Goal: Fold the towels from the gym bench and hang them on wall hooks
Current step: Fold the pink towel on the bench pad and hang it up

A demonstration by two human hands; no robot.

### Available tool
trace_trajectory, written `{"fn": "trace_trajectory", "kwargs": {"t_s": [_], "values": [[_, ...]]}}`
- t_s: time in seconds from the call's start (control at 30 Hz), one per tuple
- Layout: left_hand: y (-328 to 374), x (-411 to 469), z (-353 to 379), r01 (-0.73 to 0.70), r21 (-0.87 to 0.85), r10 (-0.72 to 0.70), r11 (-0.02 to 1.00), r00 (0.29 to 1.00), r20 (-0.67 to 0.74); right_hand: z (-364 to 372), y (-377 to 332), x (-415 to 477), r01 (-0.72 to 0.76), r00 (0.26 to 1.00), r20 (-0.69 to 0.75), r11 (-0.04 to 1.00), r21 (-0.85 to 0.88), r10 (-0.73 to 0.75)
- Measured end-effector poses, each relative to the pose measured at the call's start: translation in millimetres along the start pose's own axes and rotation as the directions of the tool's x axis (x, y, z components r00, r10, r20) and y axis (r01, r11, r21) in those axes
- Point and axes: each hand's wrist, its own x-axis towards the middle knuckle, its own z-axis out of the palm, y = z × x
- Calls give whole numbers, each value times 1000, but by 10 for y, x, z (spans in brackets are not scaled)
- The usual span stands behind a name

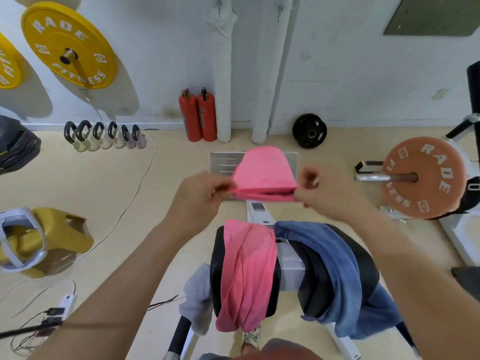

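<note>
Left hand (200, 196) and right hand (322, 188) pinch folded pink towel (263, 172) corners, held up over bench (363, 268)

Folded pink towel (263, 172) held up in the air above far end of bench (370, 271), layered edges toward camera. Pinched at its left corner by left hand (205, 193), at its right corner by right hand (324, 188), fingers curled. Draped across bench: second pink towel (246, 268) over left pad, blue towel (337, 268) over right pad. Grey towel (197, 294) hanging off left edge. Two wall hooks (219, 3) high up beyond bench; two red fire extinguishers (198, 115) side by side lower down, left of them.
</note>
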Motion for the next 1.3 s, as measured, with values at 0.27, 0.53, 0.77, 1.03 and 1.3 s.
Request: {"fn": "trace_trajectory", "kwargs": {"t_s": [0.27, 0.53, 0.77, 1.03, 1.3], "values": [[-529, -1215, 765, 160, 109, -193, 981, 836, 513, 1415, 862, -820, -280, 936, 246, 956, 92, 251], [-676, -1499, 951, 301, -86, -205, 950, 805, 556, 1899, 1057, -1221, -590, 795, 244, 614, 523, 556], [-721, -1560, 1056, 386, -119, -270, 915, 804, 530, 2045, 985, -1252, -657, 596, 511, 9, 754, 619], [-559, -1636, 1149, 764, -478, -666, 434, 629, 400, 2231, 908, -1200, -548, 662, 395, 52, 835, 637], [-491, -1524, 1180, 810, -586, -542, -38, 476, 692, 2154, 1001, -1294, -531, 772, 334, 259, 807, 541]]}}
